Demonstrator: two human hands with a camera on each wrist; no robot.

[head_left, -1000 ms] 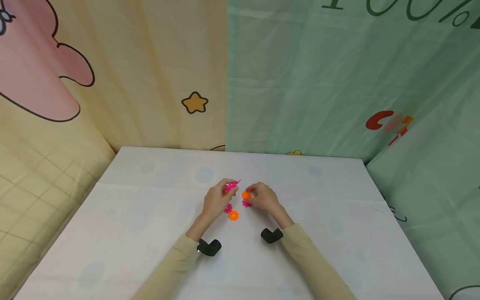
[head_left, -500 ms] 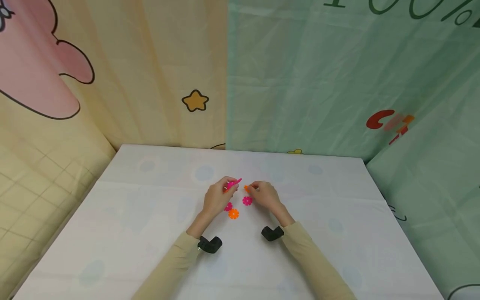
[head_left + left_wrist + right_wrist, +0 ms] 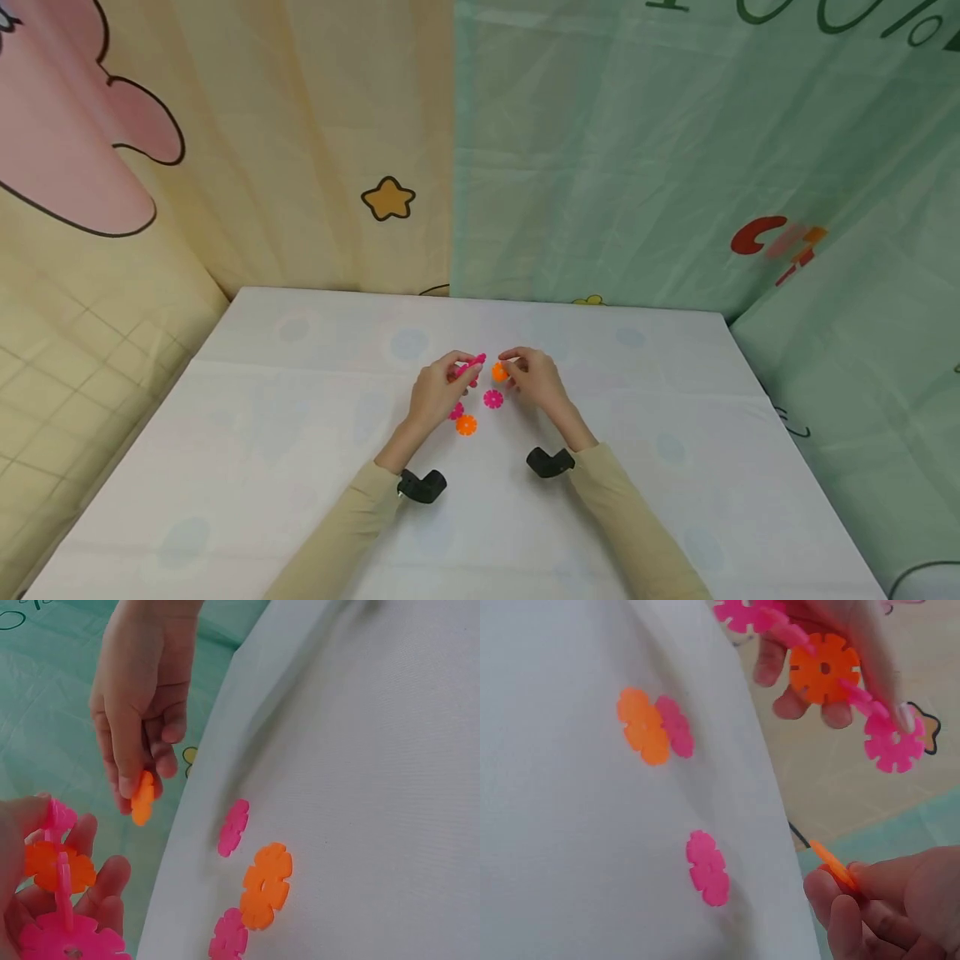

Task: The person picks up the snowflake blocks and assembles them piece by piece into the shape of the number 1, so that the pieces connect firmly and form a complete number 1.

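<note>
My left hand (image 3: 437, 392) holds a chain of interlocked snowflake discs, notched plastic pieces in pink and orange. In the right wrist view its orange disc (image 3: 826, 668) sits between pink ones, with a pink disc (image 3: 895, 741) at the end by the thumb. A single orange disc (image 3: 142, 799) is pinched between thumb and fingers of my right hand (image 3: 538, 379), just right of the chain and apart from it. On the table below lie a pink disc (image 3: 492, 399), an orange disc (image 3: 467, 425) and another pink disc (image 3: 228, 934) beside the orange one.
A white cloth with pale spots covers the table (image 3: 300, 467). Behind it hang a yellow curtain (image 3: 315, 167) and a green curtain (image 3: 600, 167). Black wrist cameras sit on both forearms, the left camera (image 3: 422, 487) and the right camera (image 3: 550, 462).
My right hand has lifted the orange disc off the spot by the pink disc and moved it up and slightly right. The chain in my left hand has turned a little.
</note>
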